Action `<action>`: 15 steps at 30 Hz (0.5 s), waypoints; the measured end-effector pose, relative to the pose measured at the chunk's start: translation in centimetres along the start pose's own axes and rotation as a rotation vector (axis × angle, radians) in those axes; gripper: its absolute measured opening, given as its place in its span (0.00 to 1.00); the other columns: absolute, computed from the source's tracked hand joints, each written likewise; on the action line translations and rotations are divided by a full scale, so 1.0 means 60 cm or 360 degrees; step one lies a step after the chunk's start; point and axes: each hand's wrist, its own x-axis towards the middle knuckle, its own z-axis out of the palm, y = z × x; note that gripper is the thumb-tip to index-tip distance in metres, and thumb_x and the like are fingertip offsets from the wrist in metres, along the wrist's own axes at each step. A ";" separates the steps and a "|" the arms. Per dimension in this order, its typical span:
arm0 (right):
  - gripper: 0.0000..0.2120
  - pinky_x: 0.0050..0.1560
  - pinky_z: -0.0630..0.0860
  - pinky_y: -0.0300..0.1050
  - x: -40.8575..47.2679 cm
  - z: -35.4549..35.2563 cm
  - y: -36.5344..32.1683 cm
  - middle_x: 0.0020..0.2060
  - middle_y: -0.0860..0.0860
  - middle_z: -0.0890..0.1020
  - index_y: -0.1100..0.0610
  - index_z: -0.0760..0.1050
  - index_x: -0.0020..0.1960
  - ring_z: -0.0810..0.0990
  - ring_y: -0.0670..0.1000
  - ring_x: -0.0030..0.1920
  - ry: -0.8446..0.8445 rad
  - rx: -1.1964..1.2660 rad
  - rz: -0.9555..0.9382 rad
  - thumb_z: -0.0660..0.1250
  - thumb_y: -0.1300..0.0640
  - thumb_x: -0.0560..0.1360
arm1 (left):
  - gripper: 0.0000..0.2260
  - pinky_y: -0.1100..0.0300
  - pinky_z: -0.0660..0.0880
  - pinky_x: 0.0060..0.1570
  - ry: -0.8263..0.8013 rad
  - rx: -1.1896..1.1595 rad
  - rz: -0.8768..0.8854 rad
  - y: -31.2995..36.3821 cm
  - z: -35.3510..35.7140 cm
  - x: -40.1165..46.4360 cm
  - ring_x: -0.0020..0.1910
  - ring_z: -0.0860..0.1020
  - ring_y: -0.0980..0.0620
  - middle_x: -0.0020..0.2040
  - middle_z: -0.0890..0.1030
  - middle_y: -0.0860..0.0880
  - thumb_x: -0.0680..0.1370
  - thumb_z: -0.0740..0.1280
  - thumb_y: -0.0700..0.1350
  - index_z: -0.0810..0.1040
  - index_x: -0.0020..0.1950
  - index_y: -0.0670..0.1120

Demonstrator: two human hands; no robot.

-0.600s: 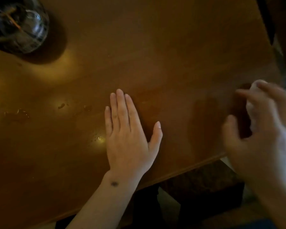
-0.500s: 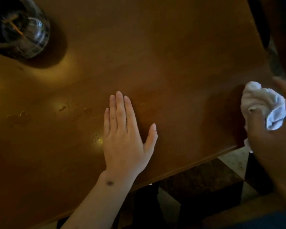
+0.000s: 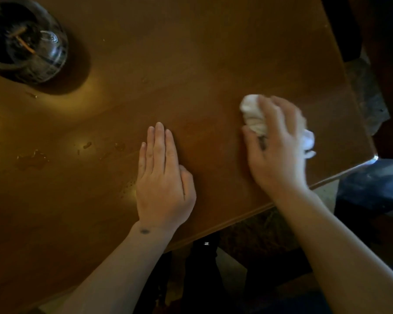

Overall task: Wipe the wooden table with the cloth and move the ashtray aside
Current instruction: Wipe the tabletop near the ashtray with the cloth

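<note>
A brown wooden table (image 3: 191, 64) fills most of the view. My right hand (image 3: 275, 148) grips a crumpled white cloth (image 3: 252, 114) and presses it onto the table near its right corner. My left hand (image 3: 163, 177) lies flat, palm down, on the table's middle, fingers together, holding nothing. A round glass ashtray (image 3: 25, 41) with ash and butts inside stands at the far left corner of the view, well away from both hands.
Small wet spots and smears (image 3: 32, 158) glint on the table left of my left hand. The table's near edge (image 3: 236, 219) runs diagonally; below it lie a dark patterned floor (image 3: 259, 234) and a dark blue seat (image 3: 372, 189) at right.
My right hand with the cloth has moved from beyond the table's right edge leftward onto the tabletop. My left hand stayed flat, its thumb drawn in.
</note>
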 end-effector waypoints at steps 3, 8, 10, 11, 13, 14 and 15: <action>0.20 0.63 0.68 0.50 -0.005 0.048 -0.074 0.71 0.54 0.69 0.49 0.70 0.70 0.68 0.58 0.69 -0.0105 -0.0026 -0.0225 0.64 0.50 0.79 | 0.28 0.51 0.49 0.84 0.0067 -0.0248 -0.0001 -0.004 -0.005 -0.003 0.85 0.55 0.47 0.84 0.61 0.42 0.83 0.52 0.44 0.62 0.82 0.37; 0.17 0.66 0.71 0.49 -0.142 0.026 -0.054 0.71 0.51 0.70 0.49 0.74 0.67 0.69 0.55 0.70 -0.0355 0.0043 -0.0391 0.64 0.57 0.78 | 0.27 0.55 0.48 0.83 0.0097 -0.0352 0.0020 -0.013 -0.008 -0.004 0.85 0.56 0.46 0.83 0.63 0.41 0.82 0.54 0.43 0.65 0.81 0.37; 0.18 0.68 0.66 0.48 -0.161 -0.001 -0.020 0.70 0.53 0.71 0.51 0.75 0.66 0.71 0.58 0.68 -0.0285 0.0005 -0.0286 0.63 0.60 0.77 | 0.26 0.56 0.46 0.83 0.0071 -0.0275 0.0027 -0.009 -0.007 -0.002 0.85 0.55 0.47 0.83 0.63 0.41 0.83 0.53 0.44 0.64 0.82 0.37; 0.19 0.66 0.66 0.47 -0.146 -0.007 -0.011 0.69 0.54 0.71 0.51 0.75 0.67 0.71 0.59 0.67 -0.0226 -0.0019 -0.0193 0.63 0.60 0.77 | 0.26 0.56 0.46 0.83 0.0064 -0.0250 0.0017 -0.007 -0.007 -0.002 0.85 0.54 0.47 0.84 0.62 0.41 0.84 0.53 0.45 0.63 0.82 0.38; 0.19 0.61 0.66 0.50 -0.076 0.000 -0.016 0.71 0.53 0.69 0.49 0.72 0.68 0.68 0.59 0.68 -0.0084 -0.0039 0.0022 0.62 0.61 0.79 | 0.27 0.57 0.45 0.83 0.0065 -0.0245 -0.0018 -0.006 -0.006 0.000 0.85 0.52 0.50 0.84 0.61 0.43 0.84 0.52 0.45 0.62 0.83 0.39; 0.19 0.60 0.67 0.51 -0.029 0.009 -0.027 0.73 0.53 0.67 0.49 0.71 0.68 0.66 0.59 0.70 -0.0011 -0.0020 0.0088 0.63 0.62 0.79 | 0.27 0.57 0.45 0.83 0.0073 -0.0267 -0.0041 -0.005 -0.006 0.000 0.85 0.52 0.51 0.84 0.61 0.44 0.84 0.52 0.45 0.61 0.83 0.39; 0.20 0.62 0.68 0.52 0.016 0.023 -0.044 0.74 0.54 0.66 0.50 0.71 0.68 0.66 0.59 0.72 0.0044 0.0012 0.0108 0.63 0.63 0.78 | 0.28 0.57 0.45 0.83 0.0081 -0.0298 -0.0054 -0.005 -0.005 -0.001 0.85 0.52 0.52 0.84 0.61 0.44 0.83 0.52 0.45 0.60 0.83 0.39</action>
